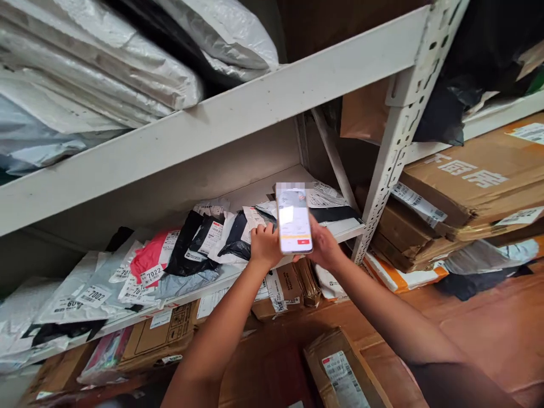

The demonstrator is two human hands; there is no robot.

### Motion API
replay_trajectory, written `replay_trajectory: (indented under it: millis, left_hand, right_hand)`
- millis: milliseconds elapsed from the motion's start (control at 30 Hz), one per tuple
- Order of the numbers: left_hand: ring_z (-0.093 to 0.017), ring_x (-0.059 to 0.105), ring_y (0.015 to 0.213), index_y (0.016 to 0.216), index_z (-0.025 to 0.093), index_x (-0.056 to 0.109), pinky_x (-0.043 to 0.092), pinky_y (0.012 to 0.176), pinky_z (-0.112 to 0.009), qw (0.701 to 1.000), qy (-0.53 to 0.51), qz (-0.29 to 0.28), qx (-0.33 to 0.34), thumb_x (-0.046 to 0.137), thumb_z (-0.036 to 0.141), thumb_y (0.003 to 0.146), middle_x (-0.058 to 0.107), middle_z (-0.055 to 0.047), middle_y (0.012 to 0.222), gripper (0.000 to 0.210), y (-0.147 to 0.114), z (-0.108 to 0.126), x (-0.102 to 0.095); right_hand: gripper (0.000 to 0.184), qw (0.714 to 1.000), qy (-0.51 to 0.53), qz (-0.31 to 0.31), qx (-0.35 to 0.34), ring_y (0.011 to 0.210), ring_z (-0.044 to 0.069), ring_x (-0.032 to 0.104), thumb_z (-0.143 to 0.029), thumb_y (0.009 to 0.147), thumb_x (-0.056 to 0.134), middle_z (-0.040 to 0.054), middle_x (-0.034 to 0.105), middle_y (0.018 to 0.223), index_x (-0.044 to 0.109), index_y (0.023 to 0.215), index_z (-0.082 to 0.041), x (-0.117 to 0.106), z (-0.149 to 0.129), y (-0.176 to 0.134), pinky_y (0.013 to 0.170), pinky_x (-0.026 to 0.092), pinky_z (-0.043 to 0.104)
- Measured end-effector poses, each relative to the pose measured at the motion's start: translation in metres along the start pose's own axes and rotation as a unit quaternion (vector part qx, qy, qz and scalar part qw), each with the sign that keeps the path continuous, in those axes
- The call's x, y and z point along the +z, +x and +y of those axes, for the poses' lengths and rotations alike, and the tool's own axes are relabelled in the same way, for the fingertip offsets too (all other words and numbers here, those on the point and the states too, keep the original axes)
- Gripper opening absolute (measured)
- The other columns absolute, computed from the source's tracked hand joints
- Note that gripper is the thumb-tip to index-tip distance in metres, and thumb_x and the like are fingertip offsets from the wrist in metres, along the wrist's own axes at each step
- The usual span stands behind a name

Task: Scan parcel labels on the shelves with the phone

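A lit smartphone (294,221) is held upright in front of the middle shelf, its screen facing me. My right hand (323,243) wraps around its lower right side, with most fingers behind it. At the phone's lower left edge is my left hand (264,246), fingers bent and closed. It overlaps a dark and white parcel (238,235) on the shelf; what these fingers grip is hidden. Farther left lie a black parcel (193,243), a pink parcel (153,255) and a grey bag labelled 7002 (96,294). Behind the phone, more labelled parcels (325,198) reach the shelf's right end.
A white shelf beam (238,119) crosses above my hands, with large wrapped packages (106,56) over it. The perforated upright (393,147) stands to the right, beside stacked cartons (476,181). Below are more boxes (157,334) and a labelled carton (340,368) near my arms.
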State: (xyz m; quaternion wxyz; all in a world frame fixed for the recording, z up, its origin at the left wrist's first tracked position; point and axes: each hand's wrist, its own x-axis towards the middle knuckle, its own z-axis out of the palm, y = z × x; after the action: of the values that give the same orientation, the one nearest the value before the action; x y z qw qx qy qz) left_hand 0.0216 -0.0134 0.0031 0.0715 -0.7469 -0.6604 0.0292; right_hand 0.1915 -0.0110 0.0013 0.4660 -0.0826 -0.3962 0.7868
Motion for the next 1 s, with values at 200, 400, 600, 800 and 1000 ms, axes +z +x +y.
replay_trajectory:
  millis: [200, 400, 600, 800, 1000]
  left_hand:
    - [-0.028, 0.053, 0.110, 0.099, 0.019, 0.063, 0.032, 0.094, -0.045, 0.996, -0.076, 0.013, -0.044, 0.035, 0.031, 0.093, 0.069, -0.009, 0.101, 0.031, 0.010, -0.003, 0.005]
    - [-0.030, 0.060, 0.107, 0.123, 0.015, 0.054, 0.037, 0.093, -0.043, 0.976, -0.154, -0.038, -0.147, 0.036, 0.049, 0.091, 0.070, -0.015, 0.109, 0.049, 0.032, -0.009, -0.003]
    - [-0.028, 0.063, 0.107, 0.109, 0.019, 0.067, 0.039, 0.093, -0.040, 0.961, -0.177, -0.087, -0.195, 0.048, 0.033, 0.087, 0.071, -0.013, 0.113, 0.032, 0.052, -0.008, -0.006]
    - [-0.026, 0.064, 0.099, 0.104, 0.012, 0.072, 0.044, 0.083, -0.036, 0.964, -0.125, -0.029, -0.234, 0.045, 0.015, 0.087, 0.070, -0.017, 0.106, 0.031, 0.051, -0.009, -0.001]
    - [-0.033, 0.046, 0.118, 0.104, 0.007, 0.071, 0.040, 0.093, -0.044, 0.984, -0.037, 0.073, -0.160, 0.037, 0.010, 0.091, 0.060, -0.022, 0.118, 0.037, 0.022, -0.014, -0.003]
  right_hand:
    - [0.058, 0.993, -0.066, 0.071, -0.065, 0.105, 0.031, 0.067, -0.060, 0.084, 0.050, 0.0078, 0.058, 0.134, 0.046, 0.136, -0.035, -0.011, -0.046, -0.007, 0.046, 0.056, 0.027]
    - [0.059, 0.981, -0.112, 0.090, -0.132, 0.103, 0.031, 0.067, -0.063, 0.083, 0.051, 0.0082, 0.050, 0.144, 0.050, 0.135, -0.035, -0.009, -0.064, -0.016, 0.041, 0.053, 0.024]
    - [0.056, 0.982, -0.103, 0.075, -0.141, 0.105, 0.032, 0.067, -0.060, 0.082, 0.055, 0.0081, 0.051, 0.143, 0.055, 0.132, -0.034, 0.000, -0.063, -0.016, 0.041, 0.054, 0.023]
    - [0.055, 0.989, -0.089, 0.065, -0.103, 0.105, 0.033, 0.067, -0.057, 0.082, 0.056, 0.0081, 0.056, 0.137, 0.054, 0.131, -0.034, 0.007, -0.056, -0.017, 0.041, 0.054, 0.025]
    - [0.065, 0.986, -0.126, 0.072, -0.080, 0.107, 0.033, 0.066, -0.060, 0.081, 0.053, 0.0084, 0.052, 0.141, 0.039, 0.141, -0.039, 0.009, -0.057, -0.020, 0.041, 0.053, 0.026]
